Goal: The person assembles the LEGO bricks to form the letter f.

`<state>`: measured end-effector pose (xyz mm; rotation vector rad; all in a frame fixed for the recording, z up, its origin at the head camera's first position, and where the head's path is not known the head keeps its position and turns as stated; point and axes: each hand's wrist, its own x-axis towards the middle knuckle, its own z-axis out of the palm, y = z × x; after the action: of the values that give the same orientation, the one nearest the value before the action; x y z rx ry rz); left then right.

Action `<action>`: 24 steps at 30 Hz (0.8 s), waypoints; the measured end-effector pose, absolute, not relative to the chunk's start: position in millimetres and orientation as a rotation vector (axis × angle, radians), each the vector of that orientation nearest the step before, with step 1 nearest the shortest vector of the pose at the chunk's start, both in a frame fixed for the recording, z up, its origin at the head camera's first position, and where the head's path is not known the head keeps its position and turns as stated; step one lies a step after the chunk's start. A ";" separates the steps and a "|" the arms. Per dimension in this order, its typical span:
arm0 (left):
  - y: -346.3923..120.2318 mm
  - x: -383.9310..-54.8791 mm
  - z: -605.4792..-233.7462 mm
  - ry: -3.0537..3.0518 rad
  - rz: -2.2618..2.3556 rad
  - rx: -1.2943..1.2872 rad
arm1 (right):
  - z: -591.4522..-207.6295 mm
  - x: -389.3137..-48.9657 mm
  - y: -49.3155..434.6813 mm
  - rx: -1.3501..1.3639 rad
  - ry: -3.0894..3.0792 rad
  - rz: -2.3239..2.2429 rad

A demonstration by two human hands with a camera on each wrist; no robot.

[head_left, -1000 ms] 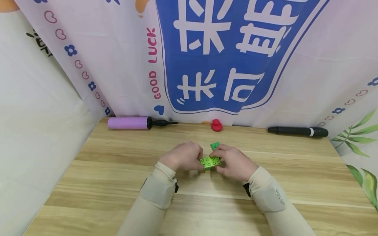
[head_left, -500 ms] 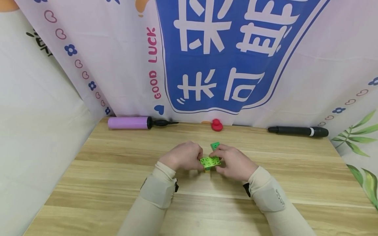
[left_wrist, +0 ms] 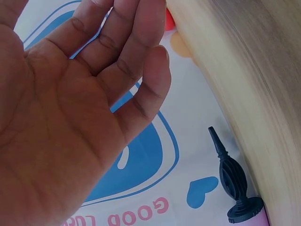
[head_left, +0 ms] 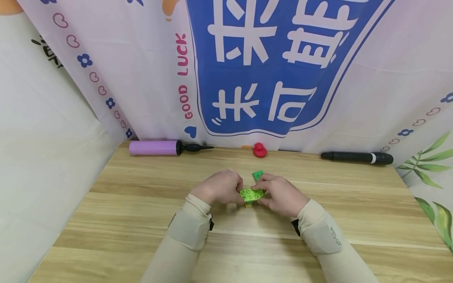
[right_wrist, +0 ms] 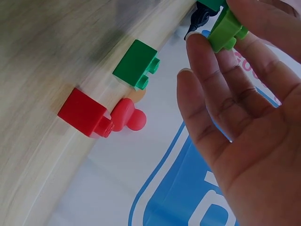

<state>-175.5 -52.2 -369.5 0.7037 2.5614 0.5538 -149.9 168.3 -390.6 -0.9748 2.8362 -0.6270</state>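
In the head view a lime green toy brick (head_left: 252, 194) with studs on top sits between both hands, over a small stack of bricks (head_left: 248, 204) showing green and yellow. My right hand (head_left: 281, 195) pinches the lime brick's right end between thumb and fingers; the right wrist view shows these fingers round the lime brick (right_wrist: 225, 30). At the left end, my left hand (head_left: 223, 188) has its fingers curled at the stack, their tips mostly hidden. The left wrist view shows only the palm and bent fingers of the left hand (left_wrist: 70, 113). Just beyond the right fingers lies a green brick (head_left: 257, 175).
A red brick (right_wrist: 84, 112) stands near the green one in the right wrist view. Along the back edge of the wooden table (head_left: 141, 220) lie a purple hand pump (head_left: 155, 147), a red duck-shaped toy (head_left: 260, 150) and a black stick-like tool (head_left: 355, 157). A printed cloth hangs behind.
The right hand's fingers have shifted slightly on the lime brick, uncovering a little more of the green brick behind. The lime brick's tilt has changed slightly; the left hand looks still.
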 end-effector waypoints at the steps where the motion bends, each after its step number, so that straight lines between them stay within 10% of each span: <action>1: -52.2 -175.6 -369.6 2.562 0.554 0.699 | -390.5 -149.9 168.2 -0.974 2.836 -0.625; 24: -51.4 -176.7 -368.6 2.550 0.543 0.655 | -393.2 -152.5 169.6 -0.950 2.805 -0.639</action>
<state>-176.7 -51.4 -368.6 0.6545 2.5496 0.5429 -152.5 169.6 -393.2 -0.9505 2.8049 -0.6389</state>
